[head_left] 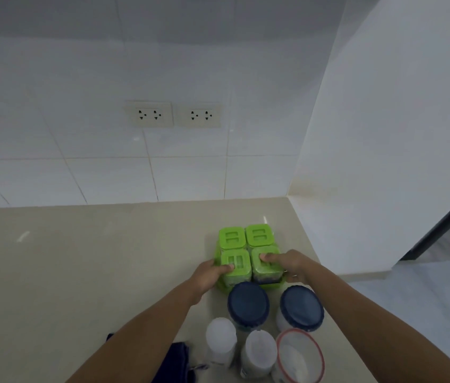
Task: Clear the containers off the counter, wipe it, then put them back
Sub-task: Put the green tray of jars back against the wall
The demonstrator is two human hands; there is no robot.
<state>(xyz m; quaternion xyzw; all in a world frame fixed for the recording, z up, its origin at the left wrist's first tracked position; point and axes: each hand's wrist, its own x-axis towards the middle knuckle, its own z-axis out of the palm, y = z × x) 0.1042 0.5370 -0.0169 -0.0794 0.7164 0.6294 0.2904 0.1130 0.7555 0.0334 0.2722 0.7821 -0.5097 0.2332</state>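
Both hands clamped on the green spice set (248, 255): left hand (208, 275) gripping the near-left side with thumb up on a lid, right hand (290, 265) wrapped round the near-right side with fingers laid over the near-right lid. Four square green-lidded jars packed two by two in a green tray, sitting on the desk (94, 272) near its right edge, well short of the tiled wall. Just behind the wrists, toward the camera, two blue-lidded tubs (248, 302) (301, 308), two white-capped bottles (221, 335) (259, 352) and a red-rimmed clear container (299, 355), all clustered close together. Dark blue cloth (176, 360) lying at the near edge beneath the left forearm. Impossible to say from here whether the set is being lifted away or set back; with the far desk bare and the cloth lying unused, probably clearing or returning rather than wiping. Next move, either way, calls for keeping the tray level so no jar tips out, squeezing evenly from both sides, and steering clear of the blue-lidded tubs right beside the tray's near edge.
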